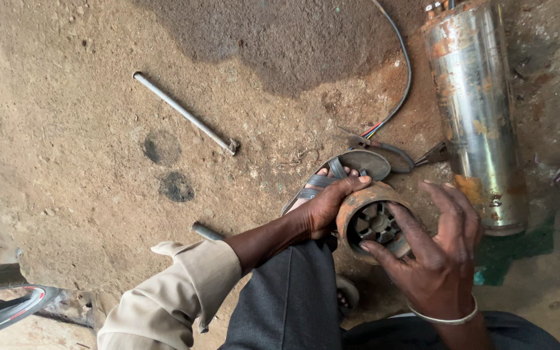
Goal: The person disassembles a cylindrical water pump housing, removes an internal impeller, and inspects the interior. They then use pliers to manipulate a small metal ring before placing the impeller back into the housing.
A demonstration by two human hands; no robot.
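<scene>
Two hands hold one rusty ring (374,223) just above your knee. From the head camera, your left hand (325,207) clamps its fingers over the ring's left rim; your right hand (439,253) spreads its fingers apart across the open face. Inside sits a dark vaned hub. A rust-streaked steel cylinder (478,110) lies just beside it; a rod (183,111) lies well apart on the dirt.

Open dirt leftward; steel cylinder (478,110) and cable (402,84) crowding right.
</scene>
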